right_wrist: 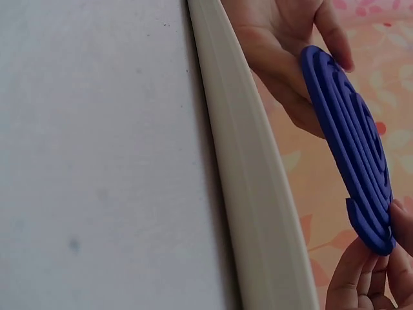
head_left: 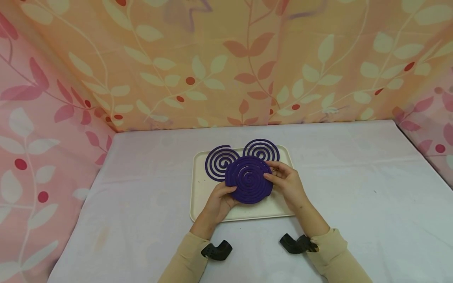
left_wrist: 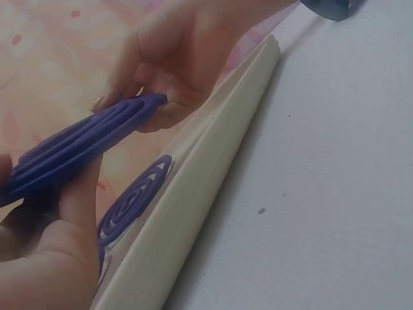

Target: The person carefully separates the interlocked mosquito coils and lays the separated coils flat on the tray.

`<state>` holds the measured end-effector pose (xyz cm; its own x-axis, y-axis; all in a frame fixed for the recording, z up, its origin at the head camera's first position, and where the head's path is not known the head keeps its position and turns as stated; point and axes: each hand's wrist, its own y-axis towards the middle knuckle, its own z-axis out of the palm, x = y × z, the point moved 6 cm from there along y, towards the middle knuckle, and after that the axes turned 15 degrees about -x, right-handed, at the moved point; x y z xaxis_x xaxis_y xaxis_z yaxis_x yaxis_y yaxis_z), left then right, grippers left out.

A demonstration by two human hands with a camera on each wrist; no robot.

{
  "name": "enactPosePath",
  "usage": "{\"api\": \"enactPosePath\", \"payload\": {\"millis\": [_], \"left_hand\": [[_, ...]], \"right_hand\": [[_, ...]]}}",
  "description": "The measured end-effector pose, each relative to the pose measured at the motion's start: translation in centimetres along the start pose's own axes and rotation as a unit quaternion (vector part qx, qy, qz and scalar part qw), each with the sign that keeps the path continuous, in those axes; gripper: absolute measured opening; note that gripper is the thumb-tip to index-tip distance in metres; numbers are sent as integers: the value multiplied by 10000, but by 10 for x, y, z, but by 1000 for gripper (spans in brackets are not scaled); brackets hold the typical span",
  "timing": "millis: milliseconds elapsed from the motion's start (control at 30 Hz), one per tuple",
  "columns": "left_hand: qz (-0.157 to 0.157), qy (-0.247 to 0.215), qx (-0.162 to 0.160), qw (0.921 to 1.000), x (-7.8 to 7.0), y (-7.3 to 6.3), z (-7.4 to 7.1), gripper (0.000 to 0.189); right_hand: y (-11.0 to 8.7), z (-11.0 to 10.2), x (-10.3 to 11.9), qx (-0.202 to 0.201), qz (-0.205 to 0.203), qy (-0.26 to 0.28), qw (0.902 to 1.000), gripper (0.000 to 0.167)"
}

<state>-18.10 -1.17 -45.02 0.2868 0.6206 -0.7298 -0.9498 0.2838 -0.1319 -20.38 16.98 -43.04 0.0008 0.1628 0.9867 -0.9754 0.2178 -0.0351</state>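
Both hands hold a tightly wound pair of purple mosquito coils (head_left: 249, 181) over the tray, tilted with its broad face toward the head camera. My left hand (head_left: 219, 202) grips its lower left edge, thumb on the upper face and fingers underneath. At the right edge, my right hand (head_left: 288, 182) pinches it between thumb and fingers. In the right wrist view, a blunt outer end of the held coils (right_wrist: 348, 148) juts out near the right fingers (right_wrist: 361, 278). Behind it, a left single coil (head_left: 224, 164) and a right single coil (head_left: 260, 154) show open gaps between their rings.
The cream rectangular tray (head_left: 247, 217) stands on a white-covered table (head_left: 141, 196); its raised rim shows in both wrist views. Small dark crumbs lie on the tray and cloth. A floral curtain (head_left: 212, 59) hangs behind the table. Black wrist mounts (head_left: 217, 250) sit at both cuffs.
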Motion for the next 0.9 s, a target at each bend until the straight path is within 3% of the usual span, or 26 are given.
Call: {"api": "enactPosePath", "payload": {"millis": [200,367,633,900], "left_hand": [[78,-70,204,9997,-2,0,3,50],[160,-105,73,9998,-3,1,3,49],[244,103,-45,9996,-3,2,0,46],[263,143,79,9995,-2,2,1,47]], "right_hand": [[3,-7,4,-366,-75,107,9992,29],[5,-12,7,-543,-44,73,9985,28],[7,-13,8,-398,59,62,9992,20],[9,-14,8,-298,109,267,9991,28]]}}
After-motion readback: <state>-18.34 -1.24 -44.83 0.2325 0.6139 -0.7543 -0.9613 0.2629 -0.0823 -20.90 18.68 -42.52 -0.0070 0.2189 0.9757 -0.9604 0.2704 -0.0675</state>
